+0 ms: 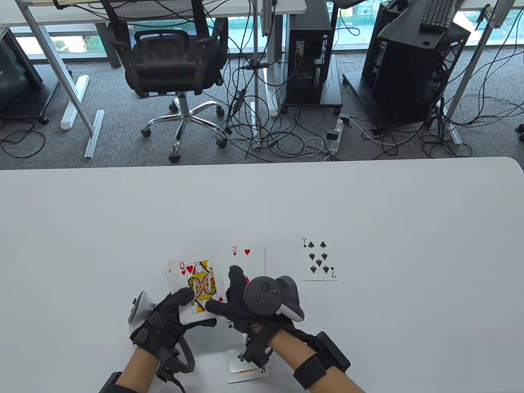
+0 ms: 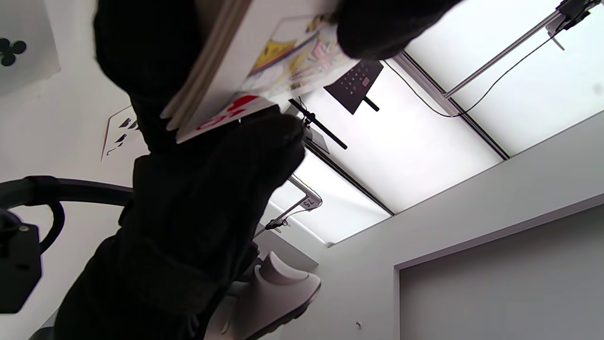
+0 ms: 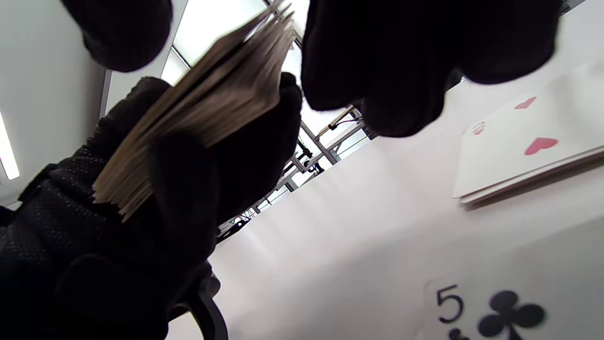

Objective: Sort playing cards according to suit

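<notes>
Three suit piles begun on the table [image 1: 409, 196]: hearts [image 1: 248, 256], spades [image 1: 319, 259], clubs [image 1: 241, 362]. Left hand [image 1: 174, 313] grips the thick deck [image 1: 198, 286]; right hand [image 1: 241, 305] pinches its top queen of hearts [image 1: 201, 282], so most sorting remains.

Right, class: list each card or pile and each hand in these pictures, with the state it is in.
deck: face up, queen of hearts on top, held above the table.
left hand: holds the deck.
right hand: thumb touches the top card.
2 of hearts: face up on the table.
7 of spades: face up, lying alone.
clubs card: face up, partly hidden by the right wrist.
</notes>
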Motion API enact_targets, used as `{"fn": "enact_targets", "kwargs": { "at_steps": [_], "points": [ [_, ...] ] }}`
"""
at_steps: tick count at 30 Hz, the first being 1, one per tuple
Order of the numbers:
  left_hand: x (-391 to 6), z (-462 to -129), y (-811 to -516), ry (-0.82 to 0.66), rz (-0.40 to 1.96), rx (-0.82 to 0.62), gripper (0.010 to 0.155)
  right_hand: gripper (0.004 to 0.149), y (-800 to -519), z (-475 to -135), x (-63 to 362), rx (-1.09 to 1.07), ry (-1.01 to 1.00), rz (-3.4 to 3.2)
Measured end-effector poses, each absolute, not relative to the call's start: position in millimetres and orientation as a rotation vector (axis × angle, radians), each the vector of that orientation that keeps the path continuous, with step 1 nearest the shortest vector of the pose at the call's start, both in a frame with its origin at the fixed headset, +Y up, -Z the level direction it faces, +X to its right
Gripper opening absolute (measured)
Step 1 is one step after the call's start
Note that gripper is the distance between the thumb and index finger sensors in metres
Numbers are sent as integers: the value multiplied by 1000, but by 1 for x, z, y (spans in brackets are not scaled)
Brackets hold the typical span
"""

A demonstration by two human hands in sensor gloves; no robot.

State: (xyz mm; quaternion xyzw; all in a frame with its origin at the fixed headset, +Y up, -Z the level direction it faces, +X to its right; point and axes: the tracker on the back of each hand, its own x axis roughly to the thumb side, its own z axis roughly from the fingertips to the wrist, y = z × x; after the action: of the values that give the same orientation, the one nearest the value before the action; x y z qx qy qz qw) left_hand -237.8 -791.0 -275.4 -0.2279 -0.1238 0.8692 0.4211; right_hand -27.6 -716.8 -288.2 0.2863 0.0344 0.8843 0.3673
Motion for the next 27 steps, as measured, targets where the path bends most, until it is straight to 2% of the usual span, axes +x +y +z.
{"fn": "enact_targets", "kwargs": {
  "at_steps": [6, 12, 20, 27],
  "points": [
    [-237, -275, -791, -324, 2173, -578, 63, 87, -723, -292, -30, 697, 71, 2271],
    [-236, -275, -792, -329, 2185, -591, 64, 59, -730, -302, -21, 571, 120, 2116],
    [-236, -275, -792, -321, 2164, -589, 62, 45, -730, -318, 0, 451, 127, 2124],
    [-236, -275, -792, -326, 2196, -581, 61, 42, -728, -344, 23, 316, 167, 1957]
  ]
}}
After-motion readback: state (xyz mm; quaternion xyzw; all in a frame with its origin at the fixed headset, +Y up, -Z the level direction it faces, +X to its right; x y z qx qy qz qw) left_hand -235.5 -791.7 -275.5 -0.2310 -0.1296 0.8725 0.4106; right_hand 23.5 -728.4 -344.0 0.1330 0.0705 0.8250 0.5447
